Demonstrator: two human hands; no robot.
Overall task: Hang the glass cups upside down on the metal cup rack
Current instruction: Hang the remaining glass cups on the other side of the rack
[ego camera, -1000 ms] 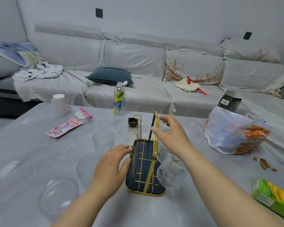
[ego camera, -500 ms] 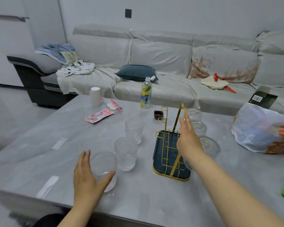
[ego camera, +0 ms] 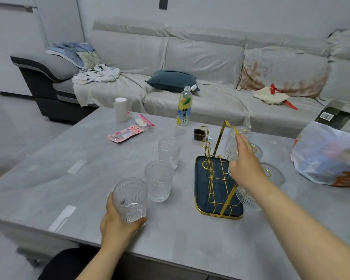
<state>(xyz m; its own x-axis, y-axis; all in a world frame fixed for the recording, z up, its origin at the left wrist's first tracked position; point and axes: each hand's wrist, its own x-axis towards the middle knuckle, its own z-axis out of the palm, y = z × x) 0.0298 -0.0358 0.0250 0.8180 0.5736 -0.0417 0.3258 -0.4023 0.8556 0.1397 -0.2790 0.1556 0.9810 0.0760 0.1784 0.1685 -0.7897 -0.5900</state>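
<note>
The left hand (ego camera: 117,225) wraps the nearest glass (ego camera: 130,199), left of the rack (ego camera: 216,178); the right hand (ego camera: 246,168), loosely curled, steadies the rack; ribbed glass looks slippery, breakable, best gripped mid-wall

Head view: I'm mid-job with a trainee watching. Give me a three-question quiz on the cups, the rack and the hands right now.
1. True or false: the left hand grips the nearest glass cup, which is upright.
2. How many upright glass cups stand on the table to the left of the metal cup rack? A) one B) three C) five
3. Fill in: the right hand reaches over the rack's ____ side, where cups already hang.

Key: 1 true; 2 B, counting the held cup, the middle cup and the far cup; 3 right.
</note>
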